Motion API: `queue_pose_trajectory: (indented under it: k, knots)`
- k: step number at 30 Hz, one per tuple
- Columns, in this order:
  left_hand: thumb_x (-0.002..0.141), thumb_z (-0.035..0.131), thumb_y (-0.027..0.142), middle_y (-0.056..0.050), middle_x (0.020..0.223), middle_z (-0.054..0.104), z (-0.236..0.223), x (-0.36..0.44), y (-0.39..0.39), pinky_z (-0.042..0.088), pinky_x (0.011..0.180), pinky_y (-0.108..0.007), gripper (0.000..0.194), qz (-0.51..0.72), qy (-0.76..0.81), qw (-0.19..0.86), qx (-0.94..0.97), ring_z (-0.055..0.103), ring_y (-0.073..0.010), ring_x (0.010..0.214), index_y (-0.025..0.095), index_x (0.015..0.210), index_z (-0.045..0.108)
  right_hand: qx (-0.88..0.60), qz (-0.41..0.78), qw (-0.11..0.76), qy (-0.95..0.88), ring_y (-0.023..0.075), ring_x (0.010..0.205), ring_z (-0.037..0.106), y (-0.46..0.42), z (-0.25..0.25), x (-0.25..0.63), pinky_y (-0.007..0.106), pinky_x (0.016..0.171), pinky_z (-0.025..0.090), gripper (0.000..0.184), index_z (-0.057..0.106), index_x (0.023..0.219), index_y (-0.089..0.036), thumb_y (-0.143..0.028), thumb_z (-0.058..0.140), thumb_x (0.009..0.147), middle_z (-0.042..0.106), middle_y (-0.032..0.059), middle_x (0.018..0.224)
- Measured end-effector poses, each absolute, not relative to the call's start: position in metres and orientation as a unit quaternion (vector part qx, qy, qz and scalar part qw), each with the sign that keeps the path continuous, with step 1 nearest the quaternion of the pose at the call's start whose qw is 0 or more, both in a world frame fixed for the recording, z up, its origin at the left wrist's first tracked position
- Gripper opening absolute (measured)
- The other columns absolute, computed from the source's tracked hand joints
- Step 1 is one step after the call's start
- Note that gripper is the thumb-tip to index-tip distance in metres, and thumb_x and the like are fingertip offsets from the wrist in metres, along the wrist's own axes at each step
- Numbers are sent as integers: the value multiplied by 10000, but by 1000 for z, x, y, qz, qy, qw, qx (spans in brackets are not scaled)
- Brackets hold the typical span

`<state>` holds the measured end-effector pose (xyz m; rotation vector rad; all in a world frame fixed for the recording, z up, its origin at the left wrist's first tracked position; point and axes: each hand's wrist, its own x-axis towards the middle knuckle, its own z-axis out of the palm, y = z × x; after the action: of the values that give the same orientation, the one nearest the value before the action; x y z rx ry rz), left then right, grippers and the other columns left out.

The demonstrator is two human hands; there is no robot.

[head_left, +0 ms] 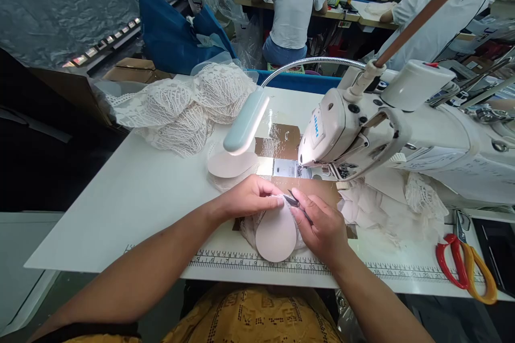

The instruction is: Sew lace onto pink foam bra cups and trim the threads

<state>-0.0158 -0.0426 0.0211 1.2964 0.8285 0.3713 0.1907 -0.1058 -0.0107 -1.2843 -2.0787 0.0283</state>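
Note:
My left hand (259,196) pinches the narrow top of a pale pink teardrop-shaped fabric pad (276,235) with lace under it. Held in my right hand (319,221) is a pair of small dark thread snips (293,201), its tips at the pad's top edge beside my left fingertips. Both hands are just in front of the sewing machine (333,131), whose needle area stands beyond them. Another pale rounded pad (232,164) lies on the table to the left, on some lace.
White lace (189,102) is heaped at the back left, beside a bendable lamp (246,120). Pale fabric pieces (378,203) lie under the machine arm. Large scissors (462,262) rest at the right edge. A ruler strip (225,261) runs along the table front. Two people sit further back.

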Motion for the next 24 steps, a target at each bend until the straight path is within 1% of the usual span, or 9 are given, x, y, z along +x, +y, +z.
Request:
queue_pose_trajectory:
  k: [3,7,13,24]
  knots:
    - [833,659,361,-70,832,716,19,-15,-42,501,652,-225,273,167,368,707,581,645,-165,749,121,938,737,-491,10,343,-801,114,625,602,-106,-11,191,216,571,461,312,607,1216,-152,-247,519,932,677,22,756]
    - [825,666,363,-90,900,725,17,-15,-42,518,708,-250,288,172,355,716,576,660,-188,815,121,965,735,-465,-1,346,-815,124,669,627,-107,-12,192,221,593,468,302,603,1209,-169,-240,528,925,703,36,829]
    - [823,667,392,-72,830,725,15,-17,-41,518,657,-234,299,164,368,719,566,660,-175,752,121,928,735,-495,7,332,-803,117,616,601,-105,-13,193,224,566,462,307,617,1201,-150,-256,521,930,670,15,746]
    - [822,665,392,-90,881,733,15,-18,-41,535,699,-258,312,167,373,709,575,674,-197,803,116,951,729,-492,6,335,-804,116,621,594,-106,-13,195,222,562,449,304,624,1194,-151,-253,527,924,671,15,753]
